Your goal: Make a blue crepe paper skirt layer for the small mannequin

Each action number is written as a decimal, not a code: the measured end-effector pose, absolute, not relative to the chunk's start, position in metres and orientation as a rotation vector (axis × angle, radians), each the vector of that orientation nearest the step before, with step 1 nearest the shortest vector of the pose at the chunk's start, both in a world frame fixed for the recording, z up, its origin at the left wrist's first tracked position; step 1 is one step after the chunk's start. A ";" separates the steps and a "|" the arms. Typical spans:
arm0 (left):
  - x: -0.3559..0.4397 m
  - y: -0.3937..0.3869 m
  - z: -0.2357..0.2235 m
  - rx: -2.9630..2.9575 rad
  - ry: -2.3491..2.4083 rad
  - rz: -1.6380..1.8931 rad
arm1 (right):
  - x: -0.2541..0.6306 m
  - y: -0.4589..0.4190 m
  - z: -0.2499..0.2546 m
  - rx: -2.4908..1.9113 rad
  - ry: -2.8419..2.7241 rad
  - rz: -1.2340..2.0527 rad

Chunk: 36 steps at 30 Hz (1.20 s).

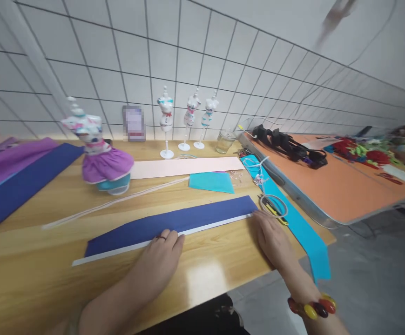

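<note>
Work surface: a light wooden table [49, 260] set against a wall of white tiles with dark grout lines [223, 51]. To the right stands a second table with an orange top [342, 186], carrying a row of black items [286, 142] and a heap of red and green material [359, 151]; grey floor shows below it.

On the wooden table: a small dress form in a purple skirt [103, 156], three smaller mannequins on white stands [187, 118] along the wall, a glass jar [225, 141], a pale pink strip [188, 166], a turquoise fabric piece [211, 181], a long turquoise band [302, 228] hanging over the table's right edge, and a wire ring [274, 204] lying on that band. Purple and navy fabric [17, 179] lies at the far left.

Item in hand: a long navy fabric strip [174, 221] lies flat near the table's front edge, running from lower left to upper right, with a narrow white strip [118, 250] along its near edge.

The left hand [158, 260] rests flat, fingers together and extended, fingertips on the white strip at mid-length; it grips nothing. The right hand [272, 237] lies palm down, fingers extended, fingertips touching the right end of the navy strip; a beaded bracelet [312, 307] sits on that wrist.
</note>
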<state>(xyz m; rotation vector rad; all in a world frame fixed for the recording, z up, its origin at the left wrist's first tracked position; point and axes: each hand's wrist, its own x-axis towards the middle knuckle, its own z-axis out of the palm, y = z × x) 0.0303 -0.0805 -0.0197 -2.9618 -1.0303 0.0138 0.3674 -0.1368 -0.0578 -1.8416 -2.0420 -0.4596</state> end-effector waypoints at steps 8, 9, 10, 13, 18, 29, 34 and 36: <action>-0.057 -0.104 -0.030 -2.688 -1.248 -0.067 | 0.305 -0.134 -0.073 -1.641 -2.335 -0.458; -0.066 -0.106 -0.031 -2.670 -1.263 -0.090 | 0.294 -0.135 -0.074 -1.613 -2.356 -0.450; -0.075 -0.108 -0.031 -2.652 -1.286 -0.116 | 0.281 -0.135 -0.073 -1.587 -2.370 -0.443; -0.099 -0.113 -0.033 -2.614 -1.367 -0.152 | 0.239 -0.136 -0.070 -1.488 -2.399 -0.441; -0.136 -0.119 -0.035 -2.561 -1.558 -0.243 | 0.166 -0.134 -0.064 -1.286 -2.444 -0.438; -0.183 -0.121 -0.040 -2.492 -2.117 -0.961 | 0.029 -0.119 -0.053 -0.994 -2.612 -0.047; -0.190 -0.119 -0.036 -2.265 -2.463 -1.438 | 0.004 -0.103 -0.031 -0.891 -2.676 0.169; -0.192 -0.119 -0.034 -2.198 -2.545 -1.490 | -0.004 -0.097 -0.019 -1.006 -2.679 0.212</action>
